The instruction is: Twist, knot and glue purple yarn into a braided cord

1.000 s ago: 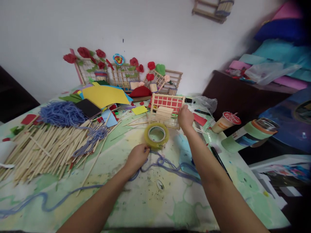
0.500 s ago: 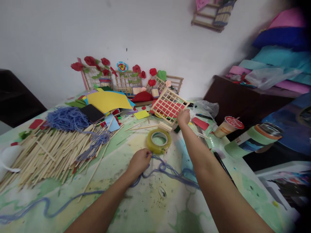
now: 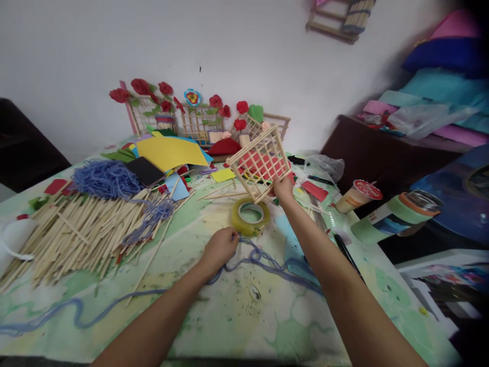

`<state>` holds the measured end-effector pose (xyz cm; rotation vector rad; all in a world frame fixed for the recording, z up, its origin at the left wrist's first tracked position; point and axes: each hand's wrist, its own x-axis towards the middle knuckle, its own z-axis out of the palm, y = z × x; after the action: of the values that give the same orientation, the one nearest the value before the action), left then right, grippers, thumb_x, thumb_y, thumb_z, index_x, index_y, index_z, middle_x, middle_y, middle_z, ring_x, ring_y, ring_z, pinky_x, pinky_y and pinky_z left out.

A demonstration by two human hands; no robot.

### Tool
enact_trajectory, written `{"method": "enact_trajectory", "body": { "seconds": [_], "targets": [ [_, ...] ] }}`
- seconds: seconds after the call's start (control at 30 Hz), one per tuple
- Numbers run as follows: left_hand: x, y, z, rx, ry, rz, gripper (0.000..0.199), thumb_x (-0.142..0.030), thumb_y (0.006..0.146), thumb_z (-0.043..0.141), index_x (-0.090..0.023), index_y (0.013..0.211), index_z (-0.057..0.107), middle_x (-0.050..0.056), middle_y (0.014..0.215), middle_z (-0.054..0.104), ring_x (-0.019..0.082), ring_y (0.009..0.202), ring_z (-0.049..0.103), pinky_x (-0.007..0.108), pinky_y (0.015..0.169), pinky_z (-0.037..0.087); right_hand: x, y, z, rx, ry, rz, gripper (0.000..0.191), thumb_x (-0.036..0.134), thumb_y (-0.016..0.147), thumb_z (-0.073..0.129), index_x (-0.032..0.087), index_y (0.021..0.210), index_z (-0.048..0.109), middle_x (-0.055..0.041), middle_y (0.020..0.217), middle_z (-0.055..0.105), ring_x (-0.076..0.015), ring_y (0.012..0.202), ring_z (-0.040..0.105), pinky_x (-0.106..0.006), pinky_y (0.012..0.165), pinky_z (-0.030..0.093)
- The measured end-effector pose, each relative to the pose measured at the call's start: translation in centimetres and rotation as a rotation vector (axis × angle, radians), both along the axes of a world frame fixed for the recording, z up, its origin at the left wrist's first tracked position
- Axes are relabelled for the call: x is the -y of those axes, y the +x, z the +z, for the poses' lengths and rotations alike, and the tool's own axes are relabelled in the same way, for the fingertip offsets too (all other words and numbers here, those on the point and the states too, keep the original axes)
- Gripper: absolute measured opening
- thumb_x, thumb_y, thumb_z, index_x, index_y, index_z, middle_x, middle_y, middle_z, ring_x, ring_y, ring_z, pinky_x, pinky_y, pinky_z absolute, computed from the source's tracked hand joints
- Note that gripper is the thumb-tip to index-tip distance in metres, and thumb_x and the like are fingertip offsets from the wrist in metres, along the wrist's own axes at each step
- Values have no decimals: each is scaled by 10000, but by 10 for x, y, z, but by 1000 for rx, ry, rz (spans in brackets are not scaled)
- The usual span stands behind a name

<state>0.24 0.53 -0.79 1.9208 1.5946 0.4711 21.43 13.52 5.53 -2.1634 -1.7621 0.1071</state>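
Note:
My left hand [image 3: 220,248] is pinched on a length of blue-purple yarn [image 3: 263,261] that trails over the table to both sides. Just beyond its fingertips lies a roll of clear yellowish tape [image 3: 250,216]. With my right hand [image 3: 283,189] I grip the lower right edge of a small wooden stick lattice frame [image 3: 263,163], held tilted above the table behind the tape. Red paper shows through its grid. Loose yarn runs beneath my right forearm, over a light blue sheet [image 3: 292,250].
Thin wooden sticks [image 3: 87,234] are heaped at left beside a yarn pile [image 3: 105,178] and a dark phone-like slab [image 3: 145,172]. Lattices with red paper flowers [image 3: 164,107] lean against the wall. At right stand a sealed drink cup [image 3: 359,196] and a bottle [image 3: 395,216]; a black pen [image 3: 348,255] lies nearby.
My right hand has turned and tilted the lattice frame, bringing it slightly left and more upright. My left hand keeps its pinch on the yarn. The view has shifted slightly.

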Motion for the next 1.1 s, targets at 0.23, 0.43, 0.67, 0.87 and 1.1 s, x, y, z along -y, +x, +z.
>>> {"method": "enact_trajectory", "body": {
  "seconds": [0.23, 0.43, 0.67, 0.87, 1.1],
  "targets": [
    [1, -1, 0, 28, 4, -3, 207, -235, 825, 493, -157, 794, 682, 85, 739, 686, 192, 719, 602, 249, 626, 349, 16, -7, -12, -180, -31, -16, 475, 375, 958, 290, 78, 1046, 649, -144, 797, 711, -214, 727, 676, -274, 700, 495],
    [0, -1, -2, 54, 10, 7, 192, -233, 799, 511, -158, 776, 686, 101, 787, 694, 206, 761, 605, 256, 644, 357, 36, -4, -8, -215, -60, -52, 519, 477, 950, 303, 67, 983, 618, -163, 779, 694, -225, 708, 663, -281, 661, 468],
    [-5, -6, -7, 173, -77, 5, 207, -273, 786, 497, -154, 723, 654, 24, 517, 588, 147, 507, 534, 236, 536, 334, 134, -31, -13, -54, 212, 289, 262, 367, 892, 465, 159, 1027, 550, -115, 965, 629, -242, 921, 569, -332, 799, 423],
    [-11, -10, -12, 275, -187, 2, 268, -350, 762, 498, -156, 590, 564, -11, 451, 495, 100, 402, 402, 229, 435, 261, 177, -64, -43, 27, 4, 447, 158, 303, 856, 535, 165, 873, 611, -112, 947, 612, -249, 951, 541, -338, 815, 423],
    [-11, -9, -9, 326, -236, 11, 268, -363, 747, 511, -162, 570, 528, -23, 427, 460, 87, 387, 361, 230, 423, 247, 170, -61, -40, 100, 114, 468, 230, 219, 907, 419, 171, 867, 641, -99, 871, 608, -231, 883, 526, -322, 769, 402]
  ]
}}
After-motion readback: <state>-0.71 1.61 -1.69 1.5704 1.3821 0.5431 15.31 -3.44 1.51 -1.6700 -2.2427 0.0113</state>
